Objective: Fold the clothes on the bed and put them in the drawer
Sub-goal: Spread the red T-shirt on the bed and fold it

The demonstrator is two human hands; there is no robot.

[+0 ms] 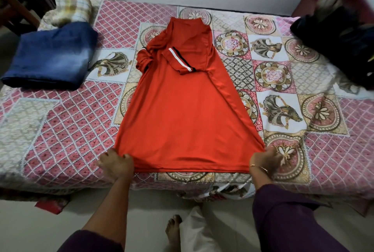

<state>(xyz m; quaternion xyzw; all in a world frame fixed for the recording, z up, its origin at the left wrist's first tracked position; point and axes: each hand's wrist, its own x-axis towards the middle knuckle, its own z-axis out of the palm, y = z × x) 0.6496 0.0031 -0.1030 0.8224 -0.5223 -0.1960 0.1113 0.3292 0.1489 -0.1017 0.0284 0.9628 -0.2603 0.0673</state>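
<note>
A red shirt (pixel 182 114) lies spread lengthwise on the patterned bed (pixel 70 122), collar at the far end, with a striped sleeve folded across its upper part. My left hand (pixel 116 163) grips the near left corner of the hem. My right hand (pixel 265 159) grips the near right corner. The hem is stretched taut between them near the bed's front edge.
A folded blue garment (pixel 50 59) sits at the bed's far left, next to a checked pillow (pixel 70 10). A pile of dark clothes (pixel 342 43) lies at the far right. The bed's front edge runs just beyond my feet (pixel 173 229).
</note>
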